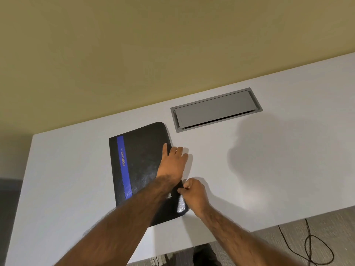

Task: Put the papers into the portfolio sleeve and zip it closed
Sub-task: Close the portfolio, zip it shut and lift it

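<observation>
Black portfolio sleeve (142, 166) flat on white desk (269, 160). Left hand (173, 163) pressing its right edge; right hand (193, 192) pinched at same edge.

Table (269, 169) was bare right of the portfolio (142, 160), open path all the way to the near edge. Left of the portfolio also bare. Only fixture: grey cable hatch (215, 109) set flush into the top, just behind the portfolio's far right corner, lid down, no snag. Left forearm lay across the portfolio, blocking its near half. Wall (153, 45) closed off the far side. Black cable (311, 248) on the floor, off the table.
</observation>
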A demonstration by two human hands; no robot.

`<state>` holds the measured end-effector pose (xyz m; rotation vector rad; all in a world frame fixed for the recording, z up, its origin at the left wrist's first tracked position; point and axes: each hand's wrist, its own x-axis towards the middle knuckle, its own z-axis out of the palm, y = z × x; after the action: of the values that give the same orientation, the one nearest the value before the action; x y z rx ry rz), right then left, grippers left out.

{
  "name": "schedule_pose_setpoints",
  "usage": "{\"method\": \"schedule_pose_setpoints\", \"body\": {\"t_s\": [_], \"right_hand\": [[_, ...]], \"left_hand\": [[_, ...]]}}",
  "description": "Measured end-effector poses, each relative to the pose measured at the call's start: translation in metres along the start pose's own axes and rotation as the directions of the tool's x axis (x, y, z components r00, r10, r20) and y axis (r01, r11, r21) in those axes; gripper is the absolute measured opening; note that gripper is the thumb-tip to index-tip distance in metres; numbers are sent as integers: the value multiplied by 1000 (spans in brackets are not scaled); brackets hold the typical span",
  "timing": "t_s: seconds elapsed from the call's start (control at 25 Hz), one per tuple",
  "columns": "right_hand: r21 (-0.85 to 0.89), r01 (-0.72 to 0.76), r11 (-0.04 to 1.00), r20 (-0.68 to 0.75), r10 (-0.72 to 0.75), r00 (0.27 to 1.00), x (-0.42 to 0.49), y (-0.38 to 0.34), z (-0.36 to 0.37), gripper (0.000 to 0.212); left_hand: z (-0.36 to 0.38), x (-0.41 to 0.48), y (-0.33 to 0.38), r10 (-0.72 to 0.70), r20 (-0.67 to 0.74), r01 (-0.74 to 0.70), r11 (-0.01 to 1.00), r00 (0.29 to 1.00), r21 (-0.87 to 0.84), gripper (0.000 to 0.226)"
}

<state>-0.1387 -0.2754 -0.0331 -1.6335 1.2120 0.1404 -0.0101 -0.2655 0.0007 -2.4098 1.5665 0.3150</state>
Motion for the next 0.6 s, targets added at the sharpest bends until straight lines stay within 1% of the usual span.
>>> {"method": "schedule_pose_setpoints", "body": {"t_s": [0.16, 0.32, 0.4, 0.48, 0.6], "right_hand": [[10, -50, 999, -32, 50, 998, -5, 0, 8, 23], [8, -84, 996, -10, 84, 996, -5, 0, 9, 14], [3, -89, 996, 6, 89, 996, -6, 0, 8, 13], [36, -90, 995, 17, 89, 996, -6, -2, 6, 16], [41, -79, 996, 16, 78, 997, -5, -4, 4, 18]], "left_hand": [[-6, 35, -26, -94, -33, 95, 995, 995, 10, 62], [-14, 79, -55, -212, -73, 209, 977, 975, -48, 58], [-15, 98, -68, -277, -96, 268, 959, 956, -95, 57], [-14, 116, -80, -346, -96, 331, 933, 933, -144, 51], [-10, 137, -94, -469, -61, 441, 860, 881, -256, 32]]}}
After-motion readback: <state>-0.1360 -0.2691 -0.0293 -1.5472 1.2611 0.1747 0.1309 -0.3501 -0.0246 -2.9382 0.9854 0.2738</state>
